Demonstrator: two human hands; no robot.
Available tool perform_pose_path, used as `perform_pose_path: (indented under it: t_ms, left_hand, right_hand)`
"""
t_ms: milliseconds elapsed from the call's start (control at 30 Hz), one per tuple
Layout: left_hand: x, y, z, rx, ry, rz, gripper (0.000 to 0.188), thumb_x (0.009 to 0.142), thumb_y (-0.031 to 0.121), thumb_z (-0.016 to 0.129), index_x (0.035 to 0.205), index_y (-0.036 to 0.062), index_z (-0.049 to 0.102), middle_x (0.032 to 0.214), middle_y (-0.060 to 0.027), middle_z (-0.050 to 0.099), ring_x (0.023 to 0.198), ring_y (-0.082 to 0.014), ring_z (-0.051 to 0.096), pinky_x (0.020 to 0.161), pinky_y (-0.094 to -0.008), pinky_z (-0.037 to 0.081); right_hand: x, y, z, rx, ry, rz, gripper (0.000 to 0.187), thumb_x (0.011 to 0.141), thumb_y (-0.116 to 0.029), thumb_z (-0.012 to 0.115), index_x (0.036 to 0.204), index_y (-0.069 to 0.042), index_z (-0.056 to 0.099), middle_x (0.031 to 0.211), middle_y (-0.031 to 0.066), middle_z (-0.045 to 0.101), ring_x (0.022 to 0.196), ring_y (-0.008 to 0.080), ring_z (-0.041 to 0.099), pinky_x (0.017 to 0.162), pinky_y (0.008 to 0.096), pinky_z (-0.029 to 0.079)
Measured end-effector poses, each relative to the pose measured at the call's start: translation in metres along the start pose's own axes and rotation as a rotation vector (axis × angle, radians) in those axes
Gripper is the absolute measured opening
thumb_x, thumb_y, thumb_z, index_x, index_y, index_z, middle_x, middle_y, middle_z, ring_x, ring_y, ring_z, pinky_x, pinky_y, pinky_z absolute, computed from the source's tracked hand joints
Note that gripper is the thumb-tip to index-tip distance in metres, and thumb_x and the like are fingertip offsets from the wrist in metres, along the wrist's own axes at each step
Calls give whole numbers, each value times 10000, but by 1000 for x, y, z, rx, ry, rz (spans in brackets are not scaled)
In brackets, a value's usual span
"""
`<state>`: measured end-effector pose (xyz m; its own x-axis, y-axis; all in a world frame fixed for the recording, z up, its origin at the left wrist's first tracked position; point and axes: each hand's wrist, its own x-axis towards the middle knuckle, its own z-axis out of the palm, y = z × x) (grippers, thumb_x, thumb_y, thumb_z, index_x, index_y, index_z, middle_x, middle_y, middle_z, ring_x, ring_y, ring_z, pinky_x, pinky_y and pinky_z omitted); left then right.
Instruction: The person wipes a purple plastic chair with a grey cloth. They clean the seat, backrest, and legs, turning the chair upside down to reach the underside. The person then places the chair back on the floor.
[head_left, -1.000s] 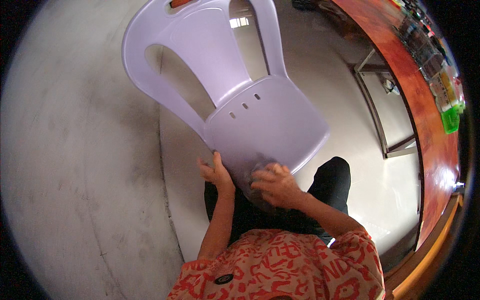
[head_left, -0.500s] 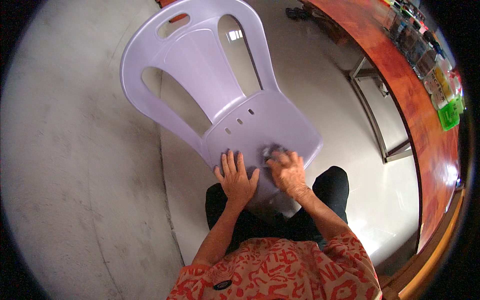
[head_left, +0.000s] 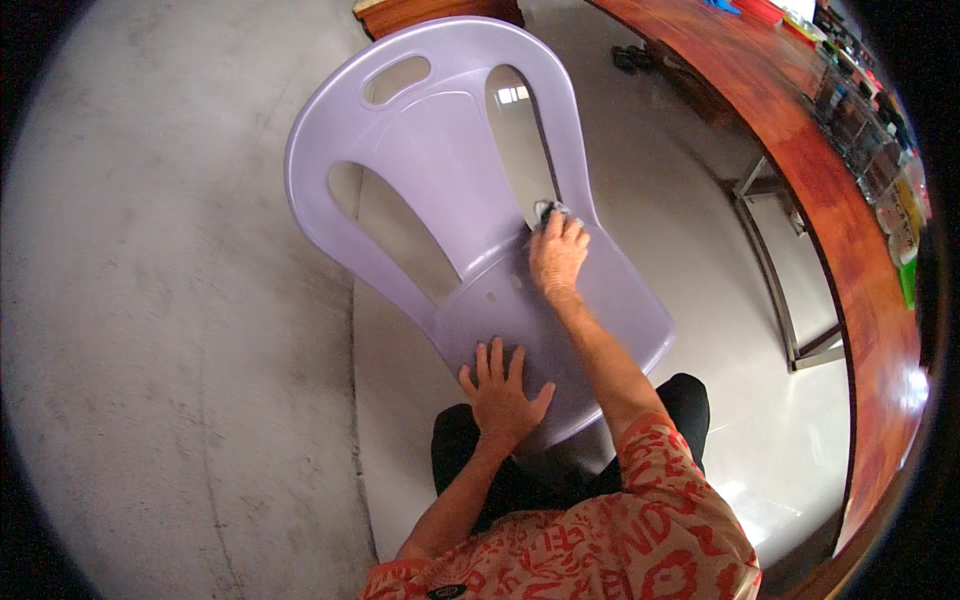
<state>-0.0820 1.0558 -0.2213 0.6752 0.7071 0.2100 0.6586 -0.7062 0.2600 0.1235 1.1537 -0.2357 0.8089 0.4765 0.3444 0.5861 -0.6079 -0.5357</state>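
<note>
A light purple plastic chair (head_left: 440, 150) stands in front of me, its seat toward my knees and its slotted backrest away from me. My left hand (head_left: 503, 398) lies flat on the near left part of the seat, fingers spread, holding nothing. Toward the rear of the seat, where it meets the backrest, my right hand (head_left: 560, 250) is closed on a crumpled dark grey and white cloth (head_left: 549, 210). The cloth pokes out beyond the fingertips, beside the right opening of the backrest. Most of it is hidden under the hand.
On the right runs a long reddish-brown wooden table (head_left: 800, 170) with metal legs (head_left: 770, 260). Several clear bottles (head_left: 850, 115) and packages stand along it. A wooden piece (head_left: 440, 15) lies beyond the chair. Dark shoes (head_left: 632, 60) are on the floor under the table's far end.
My right hand has moved with the cloth from the near right of the seat to its rear. My left hand stays flat on the seat. The whole view has shifted slightly.
</note>
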Motion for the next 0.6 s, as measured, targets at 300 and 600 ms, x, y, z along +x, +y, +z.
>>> perform_pose_path:
  t_ms: [300, 600]
  left_hand:
    - [1, -3, 2, -53, 32, 2, 613, 675, 490, 672, 1168, 141, 568, 1327, -104, 438, 1269, -343, 339, 980, -627, 176]
    - [-1, -8, 8, -78, 54, 128, 479, 718, 471, 650, 1110, 200, 606, 1241, -69, 505, 1230, -337, 385, 971, -640, 169]
  right_hand:
    - [-57, -38, 29, -110, -253, -277, 464, 821, -142, 493, 1259, 6, 450, 1377, 189, 303, 1220, 412, 325, 953, 510, 342]
    - [-78, -6, -5, 427, -592, -590, 351, 723, -146, 631, 1056, -65, 555, 1144, 139, 468, 1084, 349, 415, 901, 477, 364]
